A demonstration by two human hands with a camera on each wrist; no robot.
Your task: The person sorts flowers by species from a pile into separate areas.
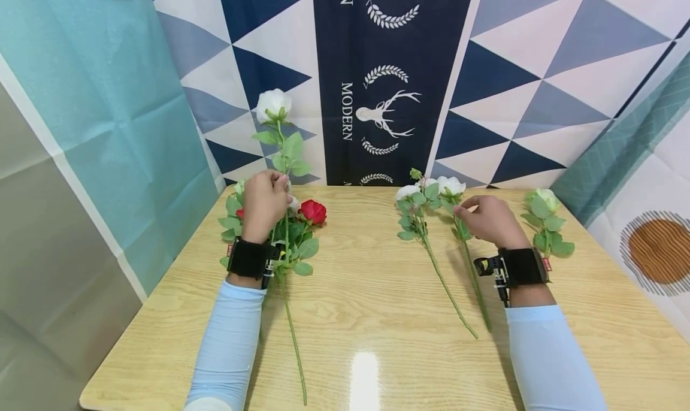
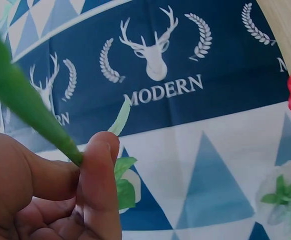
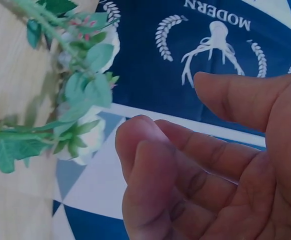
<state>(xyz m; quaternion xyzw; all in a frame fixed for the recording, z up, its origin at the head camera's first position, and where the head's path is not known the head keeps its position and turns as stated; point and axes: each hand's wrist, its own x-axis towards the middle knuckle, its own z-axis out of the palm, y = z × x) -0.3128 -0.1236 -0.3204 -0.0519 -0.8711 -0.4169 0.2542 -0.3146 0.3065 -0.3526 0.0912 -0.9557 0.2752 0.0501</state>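
My left hand pinches the green stem of a white rose between thumb and fingers. The rose stands upright, its bloom above the hand and its long stem hanging down past a pile of flowers. In the left wrist view the stem runs in between the thumb and fingertips. My right hand hovers by another white rose, its thumb apart from loosely bent fingers. The right wrist view shows nothing between those fingers, with the white rose off to the side.
Beneath my left hand lie several flowers, among them a red rose. A white-flowered stem lies beside the right-hand rose. A pale green-white rose lies at the table's right. A patterned cloth hangs behind the wooden table.
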